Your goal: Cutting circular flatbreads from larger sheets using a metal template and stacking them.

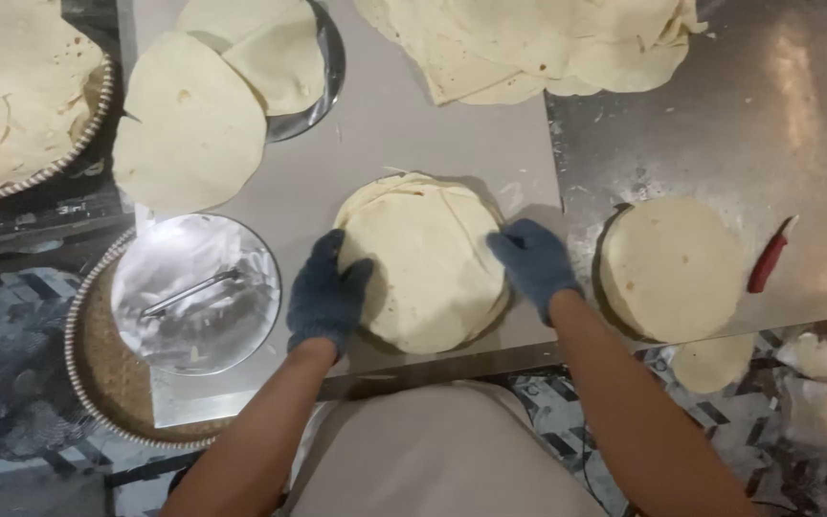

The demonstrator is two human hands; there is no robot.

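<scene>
A stack of flatbreads (pixel 425 263) is set at the middle of the worktop (pixel 385 134) and serves as the landmark. The left hand (pixel 325 295) is laid against its left edge, the right hand (pixel 533 263) against its right edge. To its left a metal lid (pixel 195 292) is placed on a round basket (pixel 112 383). To its right a second stack (pixel 672 268) is found, with a knife (pixel 771 256) beyond it. Behind it, loose flatbreads (pixel 538 43) are spread; behind and to the left, a single flatbread (pixel 189 124) is overlapped onto a metal plate (pixel 323 81).

Flatbread kitchen: flatbread stacks (pixel 423 263), steel worktop (pixel 720 124).
</scene>
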